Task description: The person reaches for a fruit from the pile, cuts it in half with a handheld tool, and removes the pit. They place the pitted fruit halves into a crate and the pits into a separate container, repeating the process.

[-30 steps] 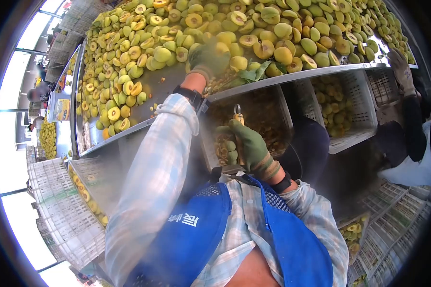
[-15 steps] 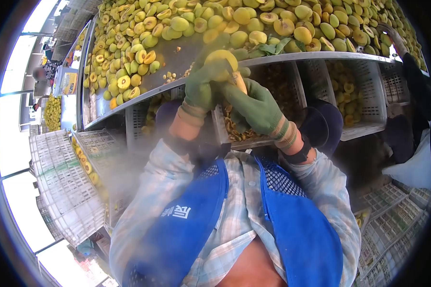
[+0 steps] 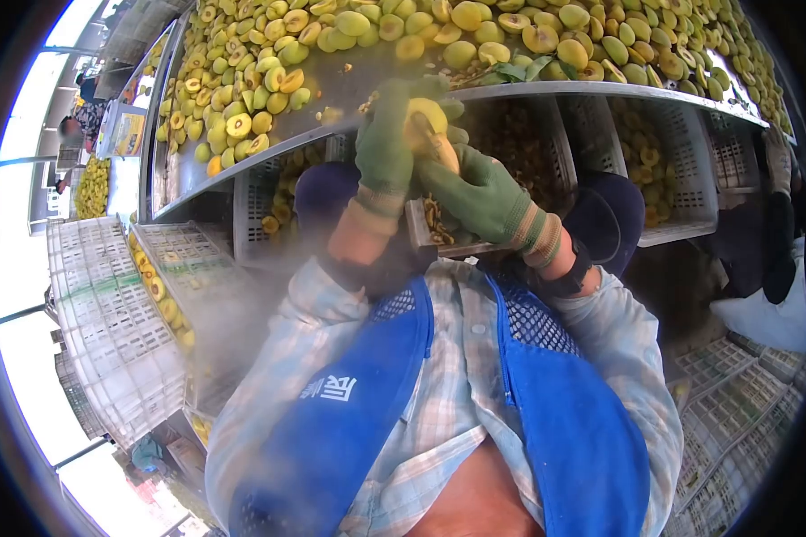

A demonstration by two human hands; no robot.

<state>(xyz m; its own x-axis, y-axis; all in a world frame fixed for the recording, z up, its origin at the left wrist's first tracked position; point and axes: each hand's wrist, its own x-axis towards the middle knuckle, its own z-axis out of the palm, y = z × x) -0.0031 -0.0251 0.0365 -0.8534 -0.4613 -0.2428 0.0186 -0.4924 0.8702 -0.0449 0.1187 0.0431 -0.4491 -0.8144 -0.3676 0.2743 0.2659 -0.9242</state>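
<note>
My left hand (image 3: 387, 143), in a green glove, is closed around a yellow-fleshed peach (image 3: 427, 115) just off the table's front edge. My right hand (image 3: 484, 195), gloved the same way, grips a short knife (image 3: 445, 154) by its pale handle. The knife's dark blade meets the peach, and how deep it goes I cannot make out. Behind my hands, the metal table (image 3: 354, 82) carries a heap of whole and halved green-yellow peaches (image 3: 349, 27). Under my hands is a crate of brown-yellow scraps (image 3: 436, 221).
Crates with peaches stand beneath the table, one at the right (image 3: 681, 215) and one at the left (image 3: 251, 215). White plastic crates (image 3: 112, 322) are at my left, more (image 3: 734, 403) at lower right. Another person's gloved hand (image 3: 777, 161) is at the far right. Leaves (image 3: 524, 70) lie by the edge.
My left hand has turned more upright around the peach, and the knife and peach sit slightly lower. The other person's hand at the right has come down off the heap.
</note>
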